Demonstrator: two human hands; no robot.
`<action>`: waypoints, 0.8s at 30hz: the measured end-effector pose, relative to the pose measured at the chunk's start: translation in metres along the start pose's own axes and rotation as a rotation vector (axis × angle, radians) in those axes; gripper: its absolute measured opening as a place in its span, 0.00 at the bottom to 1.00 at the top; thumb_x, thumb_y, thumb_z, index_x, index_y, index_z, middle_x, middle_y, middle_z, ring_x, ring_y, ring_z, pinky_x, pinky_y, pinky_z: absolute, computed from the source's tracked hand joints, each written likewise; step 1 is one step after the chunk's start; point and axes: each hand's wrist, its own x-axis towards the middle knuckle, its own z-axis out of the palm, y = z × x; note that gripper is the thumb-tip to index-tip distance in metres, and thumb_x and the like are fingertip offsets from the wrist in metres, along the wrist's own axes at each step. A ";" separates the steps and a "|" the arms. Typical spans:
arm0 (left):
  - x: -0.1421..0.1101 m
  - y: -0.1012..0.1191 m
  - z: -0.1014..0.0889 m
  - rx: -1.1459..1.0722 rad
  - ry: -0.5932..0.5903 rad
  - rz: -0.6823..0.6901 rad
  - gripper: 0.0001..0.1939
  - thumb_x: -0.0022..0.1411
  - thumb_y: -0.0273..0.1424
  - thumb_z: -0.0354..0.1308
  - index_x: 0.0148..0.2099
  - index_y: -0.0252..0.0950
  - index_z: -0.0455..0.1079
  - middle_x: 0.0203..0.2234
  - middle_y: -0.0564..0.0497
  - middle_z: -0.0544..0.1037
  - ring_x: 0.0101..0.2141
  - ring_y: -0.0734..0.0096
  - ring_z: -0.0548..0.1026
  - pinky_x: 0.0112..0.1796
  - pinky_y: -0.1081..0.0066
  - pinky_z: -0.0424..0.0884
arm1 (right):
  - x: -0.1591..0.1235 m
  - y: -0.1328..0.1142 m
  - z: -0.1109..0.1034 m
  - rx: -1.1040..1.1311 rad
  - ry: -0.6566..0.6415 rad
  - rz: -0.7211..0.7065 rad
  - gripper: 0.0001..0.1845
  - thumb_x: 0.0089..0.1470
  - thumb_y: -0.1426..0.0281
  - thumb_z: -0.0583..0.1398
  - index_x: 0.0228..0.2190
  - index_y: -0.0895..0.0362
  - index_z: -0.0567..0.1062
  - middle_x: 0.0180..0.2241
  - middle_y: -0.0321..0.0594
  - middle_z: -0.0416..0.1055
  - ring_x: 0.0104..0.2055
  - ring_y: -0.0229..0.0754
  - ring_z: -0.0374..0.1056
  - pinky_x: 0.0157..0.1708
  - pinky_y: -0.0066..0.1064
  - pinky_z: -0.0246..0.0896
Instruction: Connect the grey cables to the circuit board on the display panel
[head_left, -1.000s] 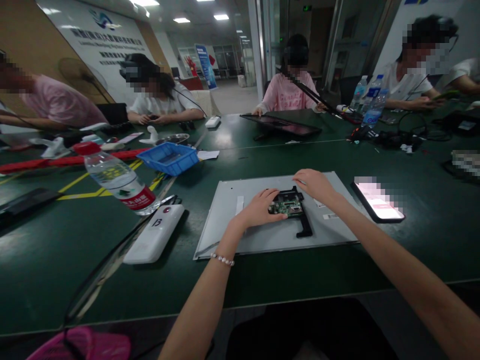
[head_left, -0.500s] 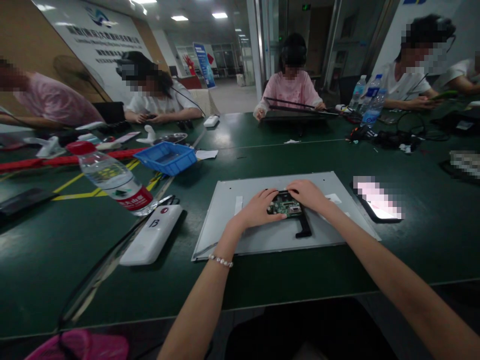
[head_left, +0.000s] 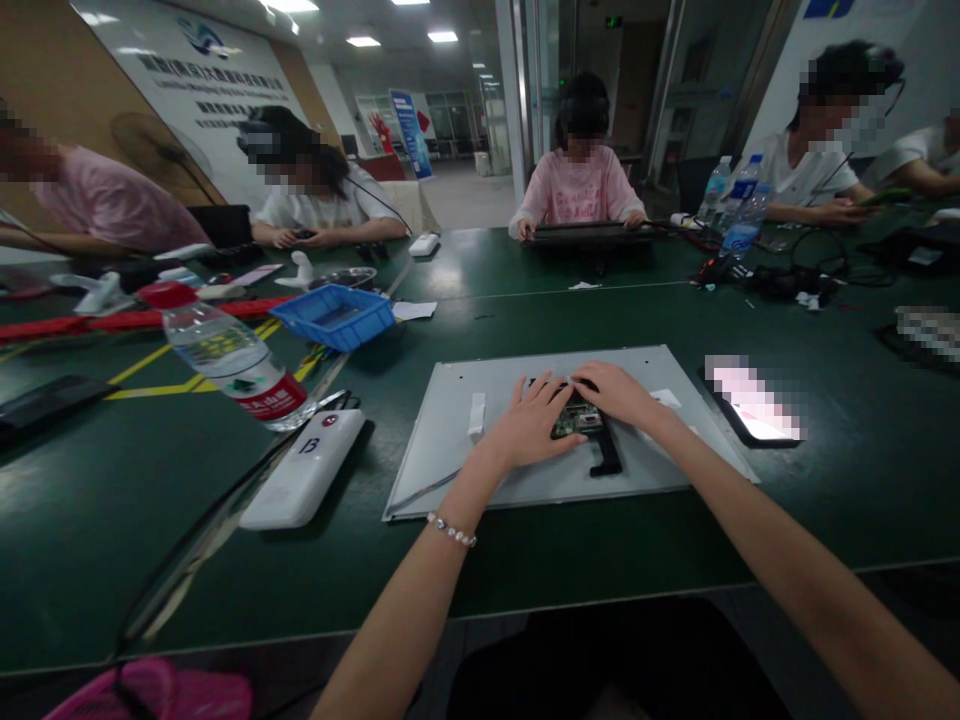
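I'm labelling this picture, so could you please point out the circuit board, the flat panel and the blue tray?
Circuit board (head_left: 576, 419): head view, exposed green surface.
Flat panel (head_left: 555, 483): head view, bare near surface.
Blue tray (head_left: 367, 329): head view, outer wall.

Left hand (head_left: 529, 425) spread over green circuit board (head_left: 570, 424); right hand (head_left: 613, 396), fingers bent, at its far edge. Black bracket (head_left: 607, 458) beside board, both on grey panel (head_left: 444, 405) on green desk (head_left: 585, 560). Phone (head_left: 754, 405), screen lit, right of panel; white device (head_left: 306, 475), red-capped bottle (head_left: 236, 365), blue tray (head_left: 367, 326) left.

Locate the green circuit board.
In the head view, the board lies right of centre on the flat grey panel, partly under the left hand, near the right hand.
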 end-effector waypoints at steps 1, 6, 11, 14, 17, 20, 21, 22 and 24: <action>0.001 0.002 -0.001 0.014 0.019 0.003 0.37 0.61 0.54 0.40 0.64 0.35 0.47 0.62 0.43 0.54 0.63 0.54 0.44 0.59 0.51 0.39 | 0.000 0.001 -0.001 0.001 0.004 -0.005 0.15 0.59 0.71 0.51 0.44 0.59 0.73 0.45 0.47 0.71 0.49 0.45 0.65 0.51 0.37 0.58; 0.003 0.011 -0.009 0.048 0.040 0.074 0.30 0.65 0.46 0.44 0.64 0.38 0.48 0.61 0.45 0.56 0.62 0.58 0.48 0.59 0.54 0.43 | -0.014 0.016 -0.017 -0.046 -0.008 0.012 0.22 0.56 0.66 0.54 0.51 0.61 0.67 0.53 0.50 0.65 0.56 0.49 0.59 0.56 0.41 0.52; 0.003 0.015 -0.010 0.035 0.002 0.149 0.25 0.65 0.41 0.47 0.62 0.40 0.53 0.61 0.47 0.55 0.62 0.60 0.49 0.58 0.57 0.48 | -0.049 0.039 -0.036 -0.017 -0.159 0.163 0.23 0.50 0.67 0.59 0.49 0.57 0.70 0.50 0.48 0.67 0.53 0.50 0.62 0.53 0.42 0.55; 0.003 0.015 -0.007 0.016 -0.002 0.165 0.24 0.65 0.39 0.47 0.61 0.39 0.55 0.61 0.47 0.56 0.61 0.61 0.51 0.59 0.59 0.48 | -0.064 0.043 -0.041 0.054 -0.176 0.218 0.18 0.48 0.68 0.59 0.44 0.54 0.74 0.47 0.44 0.69 0.49 0.48 0.65 0.50 0.39 0.58; 0.004 0.015 -0.004 -0.013 -0.002 0.154 0.23 0.65 0.39 0.47 0.61 0.39 0.54 0.60 0.48 0.57 0.61 0.62 0.52 0.59 0.60 0.50 | -0.069 0.043 -0.041 0.115 -0.152 0.301 0.17 0.47 0.68 0.59 0.42 0.55 0.76 0.44 0.45 0.71 0.41 0.46 0.69 0.43 0.37 0.63; 0.004 0.015 -0.003 -0.040 -0.018 0.135 0.24 0.65 0.39 0.47 0.61 0.40 0.54 0.60 0.48 0.58 0.60 0.62 0.53 0.58 0.60 0.51 | -0.068 0.044 -0.040 0.152 -0.143 0.348 0.17 0.46 0.68 0.60 0.40 0.57 0.77 0.40 0.46 0.73 0.36 0.45 0.71 0.38 0.36 0.64; 0.004 0.015 -0.003 -0.049 -0.026 0.133 0.24 0.65 0.39 0.47 0.61 0.40 0.53 0.59 0.48 0.59 0.60 0.62 0.54 0.58 0.60 0.52 | -0.068 0.044 -0.040 0.154 -0.142 0.355 0.16 0.46 0.68 0.60 0.39 0.57 0.77 0.39 0.46 0.74 0.36 0.45 0.71 0.37 0.36 0.64; 0.004 0.016 -0.003 -0.057 -0.034 0.131 0.24 0.65 0.38 0.47 0.61 0.40 0.53 0.59 0.49 0.59 0.59 0.63 0.55 0.58 0.61 0.52 | -0.068 0.044 -0.040 0.154 -0.143 0.359 0.15 0.45 0.68 0.60 0.38 0.57 0.77 0.37 0.45 0.74 0.35 0.45 0.71 0.37 0.36 0.64; 0.004 0.016 -0.004 -0.073 -0.046 0.127 0.24 0.65 0.38 0.47 0.61 0.40 0.53 0.59 0.49 0.60 0.59 0.63 0.56 0.57 0.61 0.53 | -0.068 0.042 -0.041 0.161 -0.149 0.367 0.13 0.45 0.68 0.60 0.35 0.56 0.78 0.34 0.44 0.75 0.34 0.46 0.71 0.34 0.35 0.63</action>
